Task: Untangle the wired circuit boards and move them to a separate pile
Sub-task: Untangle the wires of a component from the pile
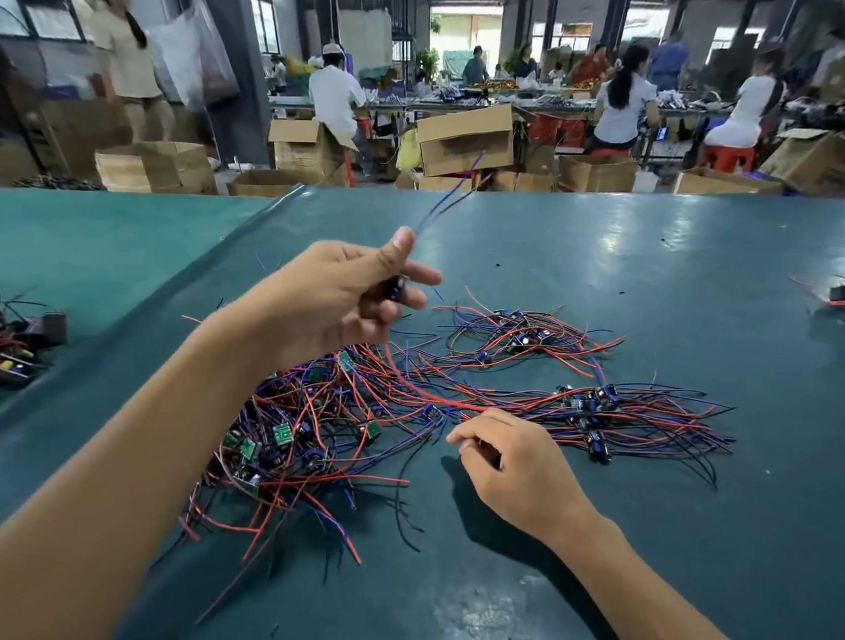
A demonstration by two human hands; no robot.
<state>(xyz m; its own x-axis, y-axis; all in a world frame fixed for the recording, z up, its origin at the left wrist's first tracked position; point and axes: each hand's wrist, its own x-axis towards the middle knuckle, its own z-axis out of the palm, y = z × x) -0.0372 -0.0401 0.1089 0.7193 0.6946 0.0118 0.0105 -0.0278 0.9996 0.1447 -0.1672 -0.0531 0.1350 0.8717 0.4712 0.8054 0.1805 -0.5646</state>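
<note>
Left hand [341, 296] holds a wired circuit board [394, 289] above a tangled pile [318, 433] on a green table [663, 270]; right hand [517, 470] curls beside it.

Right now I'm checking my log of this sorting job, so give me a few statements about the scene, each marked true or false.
1. The left hand grips a wired board lifted above the table. True.
2. The table cover is red. False: it is dark green.
3. The right hand is raised higher than the left hand. False: it is low, near the table, by the wires of the tangled pile.
4. The tangled pile shows green boards. True.
5. Several cardboard boxes stand beyond the table's far edge. True.
</note>
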